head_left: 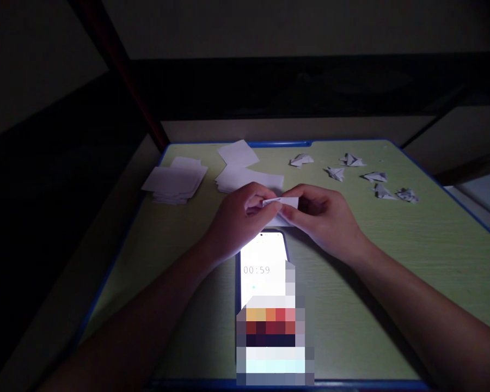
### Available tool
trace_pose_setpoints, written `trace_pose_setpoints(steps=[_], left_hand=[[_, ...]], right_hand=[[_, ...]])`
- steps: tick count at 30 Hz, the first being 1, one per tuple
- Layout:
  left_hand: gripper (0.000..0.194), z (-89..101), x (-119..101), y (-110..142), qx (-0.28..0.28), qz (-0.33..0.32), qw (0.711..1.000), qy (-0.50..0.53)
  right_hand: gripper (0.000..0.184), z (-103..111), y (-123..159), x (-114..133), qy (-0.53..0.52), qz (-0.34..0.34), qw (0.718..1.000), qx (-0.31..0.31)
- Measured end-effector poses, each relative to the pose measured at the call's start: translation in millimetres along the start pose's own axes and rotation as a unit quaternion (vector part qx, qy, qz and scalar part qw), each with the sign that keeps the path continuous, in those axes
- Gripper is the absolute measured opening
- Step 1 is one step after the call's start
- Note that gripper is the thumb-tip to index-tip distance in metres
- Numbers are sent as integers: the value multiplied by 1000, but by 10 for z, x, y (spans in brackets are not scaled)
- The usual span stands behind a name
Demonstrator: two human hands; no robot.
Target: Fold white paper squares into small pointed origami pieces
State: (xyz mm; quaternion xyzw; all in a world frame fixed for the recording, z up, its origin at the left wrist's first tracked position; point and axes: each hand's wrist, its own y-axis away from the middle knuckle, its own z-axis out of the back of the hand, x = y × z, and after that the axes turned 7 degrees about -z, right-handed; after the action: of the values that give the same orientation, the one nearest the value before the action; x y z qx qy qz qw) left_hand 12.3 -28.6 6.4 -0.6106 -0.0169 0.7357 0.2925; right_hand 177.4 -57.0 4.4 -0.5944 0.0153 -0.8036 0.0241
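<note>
A small white paper piece (281, 203), partly folded, is held above the green table (412, 256). My left hand (239, 218) pinches its left end with fingers curled. My right hand (324, 218) grips its right end, fingers closed around it. Just below the hands lies a lit phone (265, 267) showing a timer reading 00:59; its lower part is blurred out.
Stacks of white paper sheets (175, 182) and loose paper sheets (245, 171) lie at the back left and centre. Several small folded paper figures (375, 177) are scattered at the back right. The table has a blue rim (237, 144); surroundings are dark.
</note>
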Motion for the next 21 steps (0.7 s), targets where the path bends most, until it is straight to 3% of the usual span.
trace_pose_setpoints(steps=[8,15,21], left_hand=[[6,9,27,-23,-7,-1,1000,12],[10,9,39,-24,-49,-40,998,8],[7,16,8,14,-8,-47,998,-51]], right_hand=[[14,-4,20,27,-23,3,1000,15],[13,11,6,39,-70,-29,997,13],[12,15,-1,35,-71,-48,996,-1]])
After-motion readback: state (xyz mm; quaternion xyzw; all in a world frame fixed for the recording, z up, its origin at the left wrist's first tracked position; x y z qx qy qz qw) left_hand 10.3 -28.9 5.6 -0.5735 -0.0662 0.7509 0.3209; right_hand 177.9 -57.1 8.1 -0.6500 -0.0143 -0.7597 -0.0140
